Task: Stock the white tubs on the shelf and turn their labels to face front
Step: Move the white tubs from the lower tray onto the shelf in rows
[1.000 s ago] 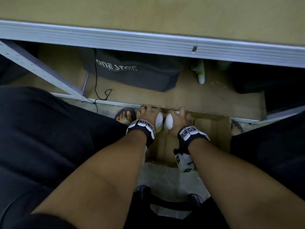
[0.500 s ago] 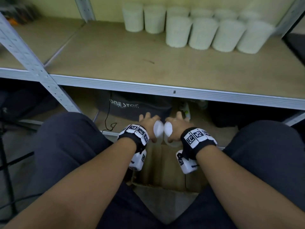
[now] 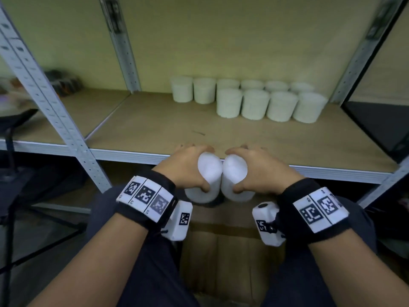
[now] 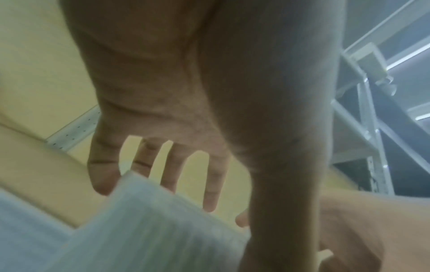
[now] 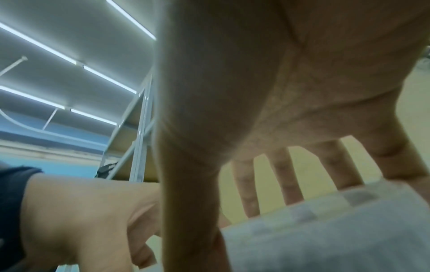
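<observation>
My left hand (image 3: 188, 167) grips one white tub (image 3: 207, 176) from above, and my right hand (image 3: 257, 168) grips a second white tub (image 3: 235, 177) beside it. Both tubs hang side by side, touching, just in front of the shelf's front edge (image 3: 137, 155). In the left wrist view the fingers (image 4: 170, 165) spread over the tub (image 4: 151, 230). The right wrist view shows fingers (image 5: 286, 180) over the other tub (image 5: 337, 230). Two rows of several white tubs (image 3: 254, 103) stand at the back right of the wooden shelf board (image 3: 166, 125). No labels are readable.
A cardboard box (image 3: 223, 251) sits open on the floor between my knees, below the hands. Grey metal uprights (image 3: 44, 94) frame the shelf at left, and another upright (image 3: 363, 52) stands at right. The shelf board's left and front parts are bare wood.
Both hands have risen out of the box with a tub each, from floor level up to the shelf's front edge. The view has tilted up to the shelf.
</observation>
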Available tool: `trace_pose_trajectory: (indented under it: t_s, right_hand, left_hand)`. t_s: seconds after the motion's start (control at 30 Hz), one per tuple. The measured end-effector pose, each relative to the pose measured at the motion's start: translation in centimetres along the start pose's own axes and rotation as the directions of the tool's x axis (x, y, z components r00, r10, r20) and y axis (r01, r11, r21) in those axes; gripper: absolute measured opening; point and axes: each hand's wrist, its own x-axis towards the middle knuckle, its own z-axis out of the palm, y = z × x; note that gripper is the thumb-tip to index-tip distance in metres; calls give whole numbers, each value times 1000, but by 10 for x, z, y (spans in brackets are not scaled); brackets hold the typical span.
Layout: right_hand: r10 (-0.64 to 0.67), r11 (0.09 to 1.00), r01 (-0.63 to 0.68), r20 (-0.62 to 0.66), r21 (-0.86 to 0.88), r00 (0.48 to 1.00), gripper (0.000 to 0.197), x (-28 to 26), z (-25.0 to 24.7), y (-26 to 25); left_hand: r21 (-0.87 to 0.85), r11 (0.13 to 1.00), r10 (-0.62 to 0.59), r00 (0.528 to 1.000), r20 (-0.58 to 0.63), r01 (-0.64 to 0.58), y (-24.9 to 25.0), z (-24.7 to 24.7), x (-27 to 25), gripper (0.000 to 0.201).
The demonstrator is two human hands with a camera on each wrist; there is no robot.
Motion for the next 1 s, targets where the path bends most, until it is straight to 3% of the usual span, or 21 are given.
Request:
trace_pose_trajectory:
  t_s: [0.1,0.3,0.5,0.73,1.0]
  right_hand:
    - [-16,996,25,-104,83,994,89,1,-17,1]
    - [10,981,38,-243,193,970,65,16,-31,10]
    - [46,967,29,-285,252,957,64,48,-28,27]
    - [112,977,-44,-328,209,938,66,71,-1,36]
    - [93,985,-43,-305,166,948,70,67,-2,38]
  left_hand:
    - [-10,1000,21,995,-98,-22,7,-21,-4,83]
    - [-81,997,-25,980,-196,10,18,-37,15,78]
    - [-114,993,-58,967,-248,30,19,-30,45,69]
    - [-148,989,-58,956,-287,15,4,-2,68,51]
    - [-97,995,-2,970,-241,-22,-1,-1,67,54]
